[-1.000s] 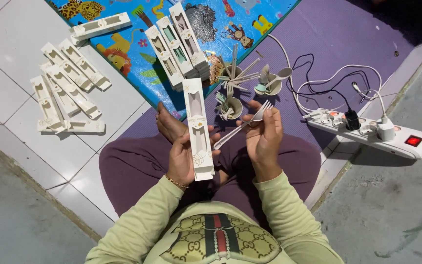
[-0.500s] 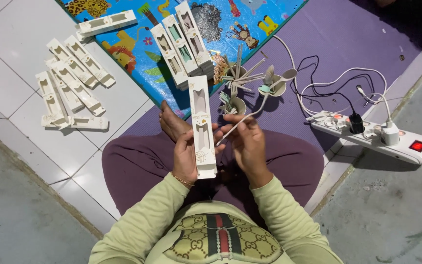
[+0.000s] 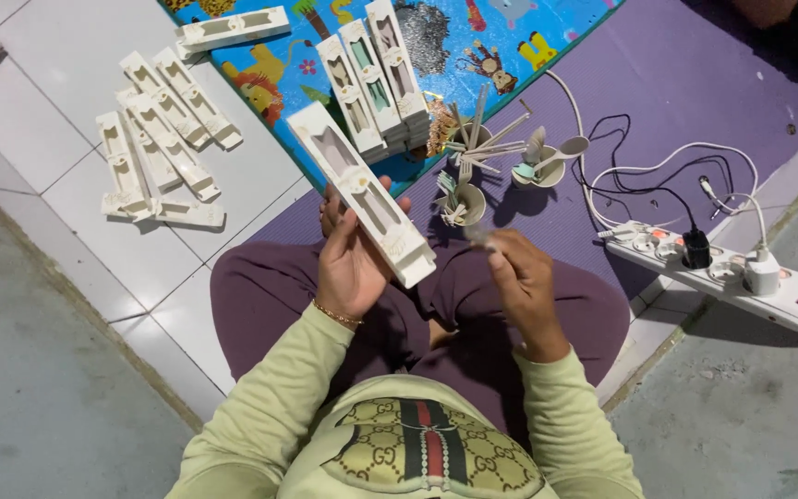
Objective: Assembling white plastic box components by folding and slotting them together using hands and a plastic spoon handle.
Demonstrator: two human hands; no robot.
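Note:
My left hand (image 3: 353,263) grips a long white plastic case (image 3: 362,192) from below. The case is open-faced and tilts up to the left above my lap. My right hand (image 3: 521,288) is curled just right of the case's lower end. It pinches a small pale utensil (image 3: 477,236) that is blurred. Just beyond it stands a small cup (image 3: 462,205) with pale utensils in it. A second cup (image 3: 538,171) with spoons stands further right. Loose pale forks and sticks (image 3: 487,140) fan out behind the cups.
Three similar cases (image 3: 371,83) lie side by side on the colourful play mat (image 3: 473,42). Several more cases (image 3: 154,148) are spread on the white tiles at left. A white power strip (image 3: 741,282) with plugs and cables lies at right on the purple mat's edge.
The case has tipped from nearly upright to slanting left. My right hand has drawn away from the case, to the right and nearer my lap, and the fork's long end no longer shows.

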